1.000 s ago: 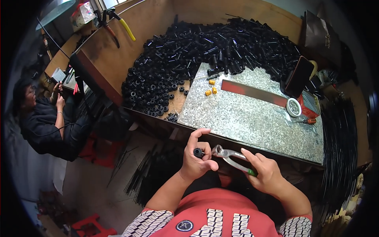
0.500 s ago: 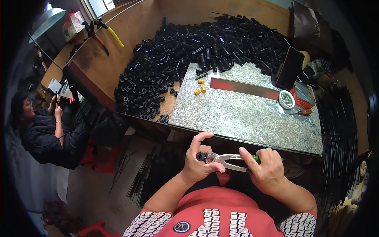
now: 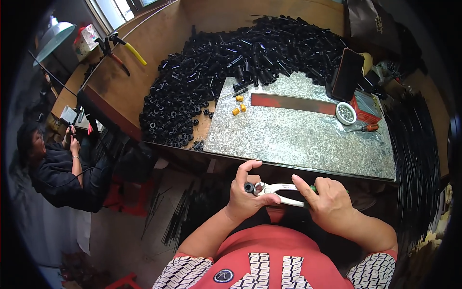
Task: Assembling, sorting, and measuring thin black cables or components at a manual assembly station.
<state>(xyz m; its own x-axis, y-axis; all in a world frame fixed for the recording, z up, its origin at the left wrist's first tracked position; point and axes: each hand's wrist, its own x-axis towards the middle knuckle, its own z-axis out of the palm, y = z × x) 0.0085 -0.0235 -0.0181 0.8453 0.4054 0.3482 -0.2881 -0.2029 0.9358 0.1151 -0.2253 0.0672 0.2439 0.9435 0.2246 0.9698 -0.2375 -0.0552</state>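
While the left hand (image 3: pixel 244 198) holds a small black ringed part (image 3: pixel 249 187) in its curled fingers, index finger raised, the right hand (image 3: pixel 328 200) is wrapped around the green-tipped handles of metal pincers (image 3: pixel 273 190). Their head sits right beside the part, in front of the near bench edge; whether it bites on anything cannot be made out. Beyond that edge lies a speckled board (image 3: pixel 288 139), bearing three yellow pieces (image 3: pixel 242 108) and a long flat metal strip (image 3: pixel 293 103). At the strip's right end stands a round white dish (image 3: pixel 338 112) with small shiny bits inside, too fine to identify. Just beside it are a red box (image 3: pixel 365 111), its contents unclear, and a screwdriver (image 3: pixel 368 128). A phone (image 3: pixel 348 74) leans behind the dish. Wooden walls (image 3: pixel 161 30) enclose a large heap of black parts (image 3: pixel 250 50) at the back and left.
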